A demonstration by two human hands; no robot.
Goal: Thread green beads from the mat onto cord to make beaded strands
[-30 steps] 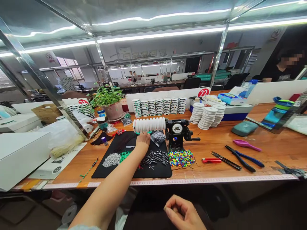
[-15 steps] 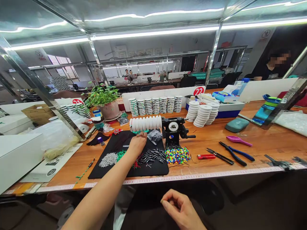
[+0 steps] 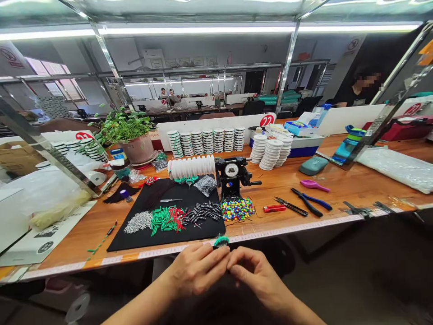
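Both my hands meet below the table's front edge. My left hand [image 3: 196, 267] pinches a small teal tufted piece [image 3: 221, 242] at its fingertips. My right hand [image 3: 254, 271] is closed in a pinch right against it; what it grips is too small to name. Just beyond them lies a black mat [image 3: 169, 215] with piles of silver pieces [image 3: 138, 222], green and red pieces [image 3: 168, 217] and black pieces [image 3: 203, 211]. A heap of coloured beads [image 3: 237, 209] sits beside the mat.
A black hand-crank device [image 3: 232, 176] stands behind the beads, with a row of white spools [image 3: 191, 167] to its left. Pliers [image 3: 311, 201], tweezers [image 3: 290, 206] and a red lighter [image 3: 274, 208] lie to the right. A potted plant [image 3: 130, 135] stands far left. Another person sits far right.
My left hand has drawn back from the far side of the mat to the table's front edge and now holds a teal tufted piece beside my right hand. The view has shifted right.
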